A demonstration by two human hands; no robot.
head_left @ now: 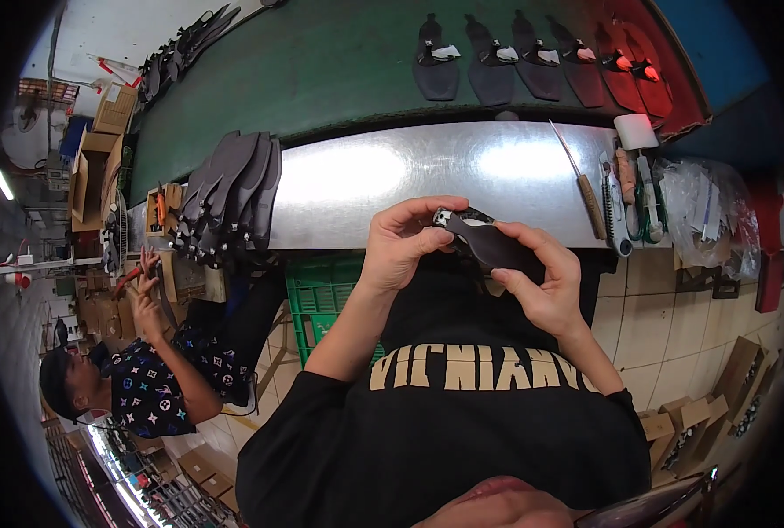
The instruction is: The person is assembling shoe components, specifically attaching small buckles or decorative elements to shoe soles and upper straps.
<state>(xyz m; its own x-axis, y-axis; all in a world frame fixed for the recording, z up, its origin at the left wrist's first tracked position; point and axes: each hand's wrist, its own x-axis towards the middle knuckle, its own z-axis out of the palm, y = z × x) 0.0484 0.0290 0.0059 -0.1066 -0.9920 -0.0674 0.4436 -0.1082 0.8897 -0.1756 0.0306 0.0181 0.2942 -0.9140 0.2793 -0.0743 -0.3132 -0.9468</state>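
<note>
Between my two hands, over the front edge of the metal worktop, is a dark sandal (506,250) with a shiny ornament on its strap. My left hand (410,239) pinches the ornament end, thumb and fingers on either side of the strap. At the other end of the sole, my right hand (543,280) grips it between thumb and fingers. Part of the strap is hidden behind my fingers. To the left on the worktop lies a pile of similar dark sandals (234,189), overlapping one another.
Beyond the metal worktop (339,194) runs a green conveyor belt (339,70) with several sandals (436,75) in a row. An awl (590,202), a utility knife (616,211) and a white spool (636,132) lie right. A co-worker (159,378) stands left, near a green crate (322,295).
</note>
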